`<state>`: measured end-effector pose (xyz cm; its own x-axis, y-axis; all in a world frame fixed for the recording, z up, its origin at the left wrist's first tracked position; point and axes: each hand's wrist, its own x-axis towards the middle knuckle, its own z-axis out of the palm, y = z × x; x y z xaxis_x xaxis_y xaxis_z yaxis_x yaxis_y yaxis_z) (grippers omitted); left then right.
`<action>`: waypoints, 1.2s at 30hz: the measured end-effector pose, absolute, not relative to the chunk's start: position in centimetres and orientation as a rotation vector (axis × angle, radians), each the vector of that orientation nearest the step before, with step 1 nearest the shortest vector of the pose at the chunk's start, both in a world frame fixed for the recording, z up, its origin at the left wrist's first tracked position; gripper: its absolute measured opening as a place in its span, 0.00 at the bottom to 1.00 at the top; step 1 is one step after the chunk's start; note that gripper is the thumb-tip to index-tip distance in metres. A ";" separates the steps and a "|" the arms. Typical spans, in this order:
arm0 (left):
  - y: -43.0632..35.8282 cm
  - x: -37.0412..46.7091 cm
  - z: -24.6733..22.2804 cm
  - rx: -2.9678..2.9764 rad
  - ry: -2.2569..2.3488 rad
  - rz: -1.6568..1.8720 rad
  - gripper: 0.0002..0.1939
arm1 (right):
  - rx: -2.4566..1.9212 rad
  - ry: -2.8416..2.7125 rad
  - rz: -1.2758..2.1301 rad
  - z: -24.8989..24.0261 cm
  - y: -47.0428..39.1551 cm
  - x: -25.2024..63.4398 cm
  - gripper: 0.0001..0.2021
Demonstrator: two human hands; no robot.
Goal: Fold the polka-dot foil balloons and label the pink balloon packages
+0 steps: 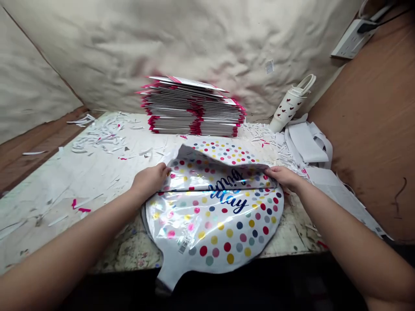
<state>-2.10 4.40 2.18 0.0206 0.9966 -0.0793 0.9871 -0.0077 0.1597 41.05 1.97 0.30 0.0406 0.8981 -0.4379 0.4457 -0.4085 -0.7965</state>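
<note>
A flat, uninflated foil balloon (223, 233) with coloured dots and dark blue lettering lies at the front edge of the table, its tail hanging over the edge. Its upper part is lifted and bent into a fold across the middle. My left hand (152, 179) pinches the fold at its left end, fingers closed on the foil. At the right end my right hand (282, 176) grips the same fold between thumb and fingers. More dotted foil shows flat behind the raised part; whether it is a second balloon I cannot tell.
Behind the balloon stands a tall stack of flat white-and-pink packets (194, 110). A white tumbler with hearts (288, 106) leans at the back right, near curled white paper (306, 142). Paper scraps (100, 134) litter the table. A power strip (352, 41) hangs upper right.
</note>
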 end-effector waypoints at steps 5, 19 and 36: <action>-0.5 -0.2 0.4 2.596 1.872 0.241 0.28 | -2.037 -1.421 1.160 -0.2 2.8 40.7 0.17; -3.0 1.2 -0.5 2.442 1.693 -0.211 0.44 | -2.288 -1.765 0.274 5.2 5.6 35.6 0.27; -1.3 5.6 0.8 2.483 1.741 -0.100 0.46 | -2.226 -2.119 0.135 0.4 -4.7 40.2 0.28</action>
<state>5.56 -1.29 0.83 0.3409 0.9330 -0.1152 0.9401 -0.3373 0.0501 40.18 -4.71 0.42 0.0483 0.9987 -0.0184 0.9929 -0.0500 -0.1079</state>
